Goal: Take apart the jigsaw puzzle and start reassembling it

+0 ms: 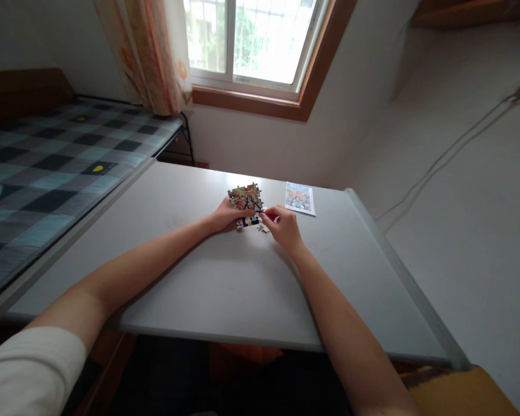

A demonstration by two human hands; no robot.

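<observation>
A partly joined, colourful jigsaw puzzle [246, 196] is held tilted up above the white table. My left hand [225, 215] grips it from the left, with the thumb lying across its lower front. At the puzzle's lower right edge, my right hand [283, 225] is closed in a pinch, fingertips touching or very near that edge. Whatever sits in the pinch is too small and covered to make out; it may be a puzzle piece. A few loose puzzle pieces [264, 229] lie on the table just below and behind the hands.
A printed picture sheet [299, 198] lies on the white table [225, 289], right of the puzzle. Left of the table stands a bed with a checked cover [69, 156]. A window [260, 46] and curtain [149, 52] are beyond. A cable [442, 156] runs along the right wall.
</observation>
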